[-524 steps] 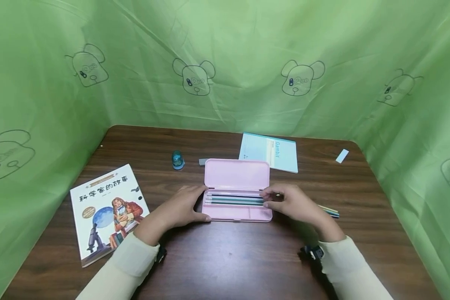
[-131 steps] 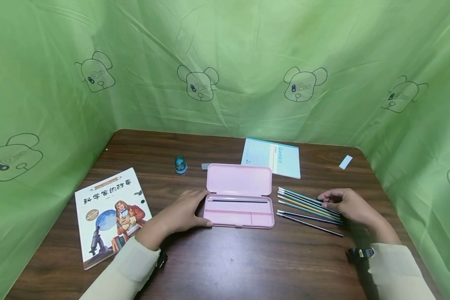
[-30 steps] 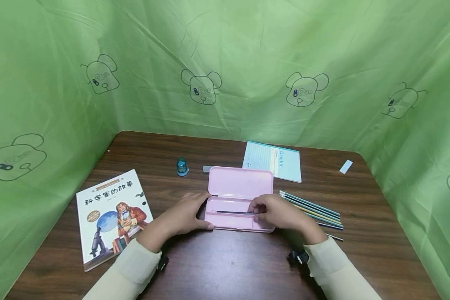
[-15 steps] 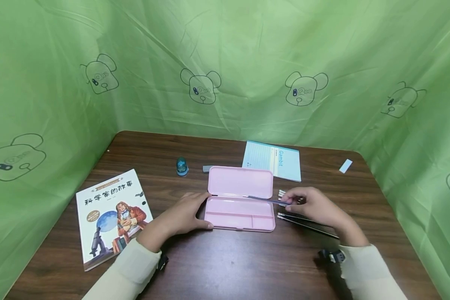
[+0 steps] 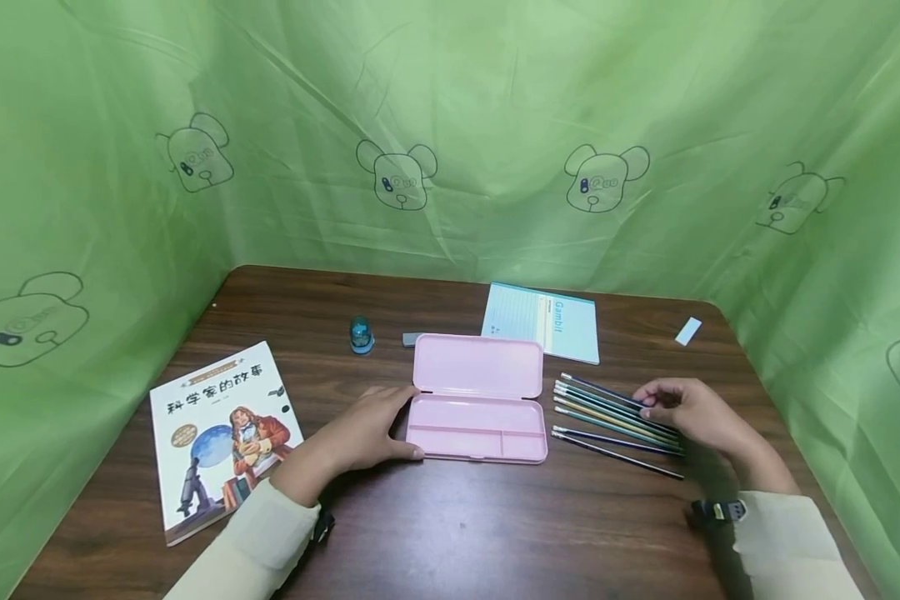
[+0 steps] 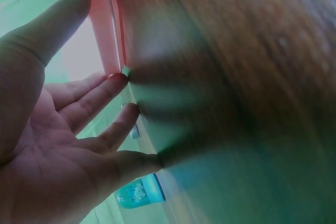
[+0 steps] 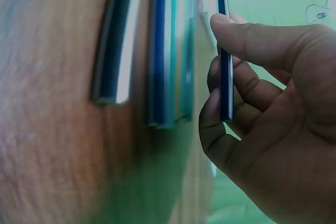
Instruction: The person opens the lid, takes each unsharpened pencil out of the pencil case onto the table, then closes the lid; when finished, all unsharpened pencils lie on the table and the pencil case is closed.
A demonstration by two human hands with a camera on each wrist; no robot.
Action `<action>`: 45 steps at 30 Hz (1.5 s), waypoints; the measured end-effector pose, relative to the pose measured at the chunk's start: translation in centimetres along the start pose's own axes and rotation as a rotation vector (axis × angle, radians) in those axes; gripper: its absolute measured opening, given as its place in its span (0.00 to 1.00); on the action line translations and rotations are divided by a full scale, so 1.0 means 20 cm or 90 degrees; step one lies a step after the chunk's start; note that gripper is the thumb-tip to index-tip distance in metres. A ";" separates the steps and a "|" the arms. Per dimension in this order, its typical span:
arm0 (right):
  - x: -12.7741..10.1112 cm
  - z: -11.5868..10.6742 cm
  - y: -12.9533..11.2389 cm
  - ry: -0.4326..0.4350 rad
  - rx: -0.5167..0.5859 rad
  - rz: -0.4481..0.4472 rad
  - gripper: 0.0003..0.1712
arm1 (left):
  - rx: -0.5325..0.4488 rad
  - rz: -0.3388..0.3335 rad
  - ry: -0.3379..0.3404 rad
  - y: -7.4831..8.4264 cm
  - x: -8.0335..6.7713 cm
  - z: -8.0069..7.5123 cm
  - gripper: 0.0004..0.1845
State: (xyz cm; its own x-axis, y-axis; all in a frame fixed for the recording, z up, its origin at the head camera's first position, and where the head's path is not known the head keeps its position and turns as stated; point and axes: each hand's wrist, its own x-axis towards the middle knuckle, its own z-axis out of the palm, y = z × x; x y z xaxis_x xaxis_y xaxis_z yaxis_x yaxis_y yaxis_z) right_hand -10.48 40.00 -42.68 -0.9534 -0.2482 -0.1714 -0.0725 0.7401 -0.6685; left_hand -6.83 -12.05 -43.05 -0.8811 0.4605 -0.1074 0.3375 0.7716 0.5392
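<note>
In the head view, the pink pencil case (image 5: 476,413) stands with its lid up and no pencils inside. My left hand (image 5: 367,427) rests at its left end, thumb at the front edge and fingers by the hinge corner. The left wrist view shows these fingers fairly straight, with fingertips at the pink wall (image 6: 105,24). My right hand (image 5: 693,412) pinches a dark blue pencil (image 7: 226,82) between thumb and fingers. That pencil lies along the far side of a row of several pencils (image 5: 607,412). Nearer the front lies a black pencil (image 5: 618,456), slightly apart.
A picture-covered book (image 5: 225,433) lies at the left. Behind the case are a teal sharpener (image 5: 361,335), a grey bar (image 5: 411,340) and a light blue notebook (image 5: 562,325). A small white strip (image 5: 687,331) lies back right. Green curtains (image 5: 495,233) enclose the table.
Pencils that lay in the case now lie on the table to its right. In the last second my right hand has carried the dark blue pencil out and rightward; my left hand stays put.
</note>
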 end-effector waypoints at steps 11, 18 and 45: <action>0.06 0.01 0.04 -0.018 -0.022 -0.006 0.08 | -0.004 -0.011 -0.002 0.00 0.00 0.00 0.50; 0.07 0.00 0.04 -0.039 -0.029 -0.001 0.08 | -0.004 -0.010 -0.001 0.01 0.00 0.00 0.50; 0.10 0.01 -0.04 -0.023 -0.043 0.011 0.17 | -0.010 -0.026 -0.006 0.00 0.00 0.00 0.49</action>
State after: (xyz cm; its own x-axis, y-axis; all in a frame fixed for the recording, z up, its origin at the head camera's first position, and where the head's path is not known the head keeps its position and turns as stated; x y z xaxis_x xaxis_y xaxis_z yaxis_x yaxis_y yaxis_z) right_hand -12.14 38.70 -42.64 -0.9437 -0.2559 -0.2095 -0.0765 0.7851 -0.6146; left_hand -6.84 -11.98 -43.12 -0.8906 0.4336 -0.1371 0.2966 0.7824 0.5477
